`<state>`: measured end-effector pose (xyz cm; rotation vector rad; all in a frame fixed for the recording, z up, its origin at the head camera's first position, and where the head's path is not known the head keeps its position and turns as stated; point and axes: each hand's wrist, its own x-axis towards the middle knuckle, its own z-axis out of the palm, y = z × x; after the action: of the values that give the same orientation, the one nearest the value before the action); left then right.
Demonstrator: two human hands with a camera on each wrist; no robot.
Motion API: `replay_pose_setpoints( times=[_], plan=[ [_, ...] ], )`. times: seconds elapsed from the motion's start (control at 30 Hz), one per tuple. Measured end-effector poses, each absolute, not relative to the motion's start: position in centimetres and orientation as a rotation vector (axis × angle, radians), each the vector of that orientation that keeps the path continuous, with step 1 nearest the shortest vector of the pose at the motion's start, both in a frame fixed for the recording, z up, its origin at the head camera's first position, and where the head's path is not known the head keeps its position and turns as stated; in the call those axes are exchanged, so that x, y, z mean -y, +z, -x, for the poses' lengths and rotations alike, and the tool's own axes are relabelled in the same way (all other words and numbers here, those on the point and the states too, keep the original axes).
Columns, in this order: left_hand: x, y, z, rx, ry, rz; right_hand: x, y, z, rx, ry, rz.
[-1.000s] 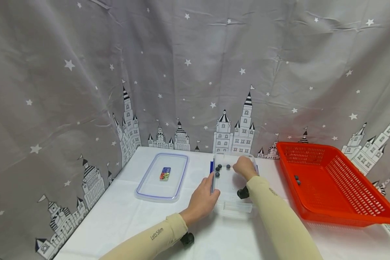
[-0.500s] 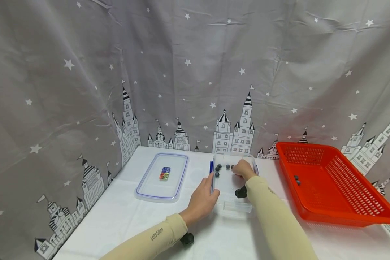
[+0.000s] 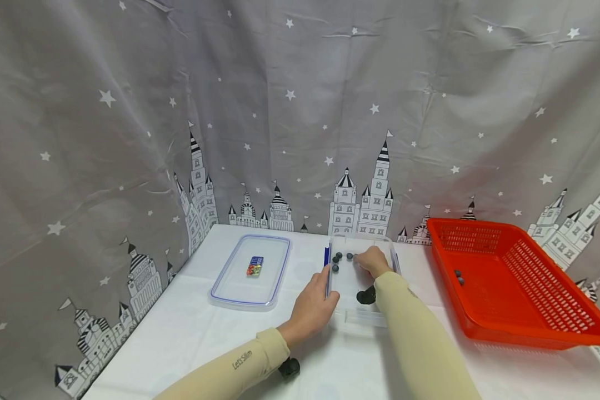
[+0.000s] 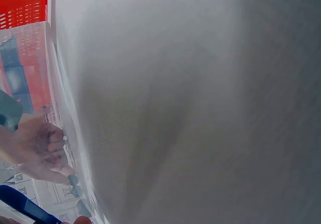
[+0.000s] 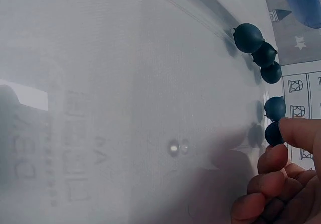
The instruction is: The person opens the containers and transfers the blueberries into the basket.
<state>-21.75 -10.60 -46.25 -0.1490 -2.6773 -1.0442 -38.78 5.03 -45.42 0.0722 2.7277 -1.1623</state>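
Observation:
Inside a clear plastic food container (image 3: pixel 352 300) with blue side latches lie several blueberries (image 3: pixel 335 268), grouped along its far left. My left hand (image 3: pixel 312 308) grips the container's left side, beside a blue latch (image 4: pixel 27 204). Reaching into the container, my right hand (image 3: pixel 373 261) is at the far wall. In the right wrist view, my right hand's thumb and finger (image 5: pixel 273 158) pinch a blueberry (image 5: pixel 274 133), which sits right against another blueberry (image 5: pixel 275 108). The right hand's other fingers are curled below.
To the right stands a red plastic basket (image 3: pixel 520 289) with two blueberries (image 3: pixel 459 278) near its left wall. A clear lid (image 3: pixel 230 286) with a blue seal lies on the white table (image 3: pixel 180 344) at left. Behind hangs a grey curtain (image 3: pixel 280 128).
My right hand has shifted slightly left inside the container, and now covers most of the blueberry seen at its fingertips half a second ago. My left hand has stayed in place.

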Motion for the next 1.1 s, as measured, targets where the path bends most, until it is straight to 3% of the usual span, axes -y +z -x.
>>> replay_pose_setpoints(
  times=[0.5,1.1],
  plan=[
    [10.4,-46.2,21.8,2.674,-1.047,0.138,-4.9,-45.0,38.2,-2.759,-1.115,-0.123],
    [10.4,-46.0,21.6,2.7,-1.058,0.124,-5.1,-43.2,38.6,-2.759,-1.14,0.081]
  ],
)
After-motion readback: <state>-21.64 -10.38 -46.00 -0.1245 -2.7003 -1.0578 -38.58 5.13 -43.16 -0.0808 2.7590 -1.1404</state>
